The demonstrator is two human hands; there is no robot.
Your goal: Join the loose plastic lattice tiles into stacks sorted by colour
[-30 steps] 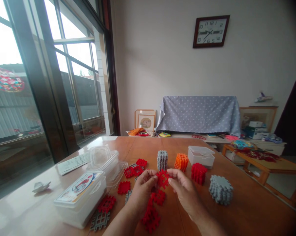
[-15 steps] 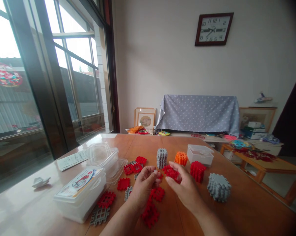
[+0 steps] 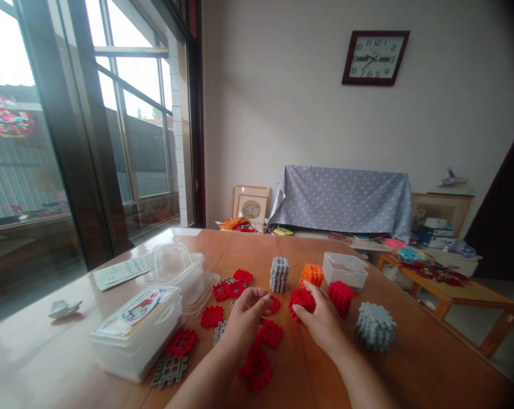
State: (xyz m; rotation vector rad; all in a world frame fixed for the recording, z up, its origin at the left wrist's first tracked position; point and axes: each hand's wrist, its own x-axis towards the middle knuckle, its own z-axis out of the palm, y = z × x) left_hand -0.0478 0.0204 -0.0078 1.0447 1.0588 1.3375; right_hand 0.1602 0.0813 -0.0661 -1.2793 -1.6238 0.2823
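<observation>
My right hand [image 3: 322, 315] is closed on a stack of red interlocking tiles [image 3: 300, 304], with thumb and fingers on its side. My left hand [image 3: 249, 312] is loosely curled, its fingertips a little apart and nothing visible between them. Just beyond those fingertips is a red tile [image 3: 274, 305], partly hidden by the hand. Between my forearms lie another red tile [image 3: 270, 334] and a loose red pile [image 3: 257, 368]. Past my hands stand a grey tile stack [image 3: 280, 275], an orange stack [image 3: 311, 275] and a red stack [image 3: 341, 297].
A thick grey stack [image 3: 376, 326] stands at the right. A small clear box [image 3: 345, 271] is behind the stacks. On the left are a labelled plastic box [image 3: 133, 335], clear containers with lids [image 3: 189, 278], a paper sheet [image 3: 120, 274] and scattered red [image 3: 212, 316] and grey tiles [image 3: 169, 372].
My right hand has lowered the red tiles slightly, and they now show as an upright stack. The left hand has drawn a little away from it. The view has shifted slightly.
</observation>
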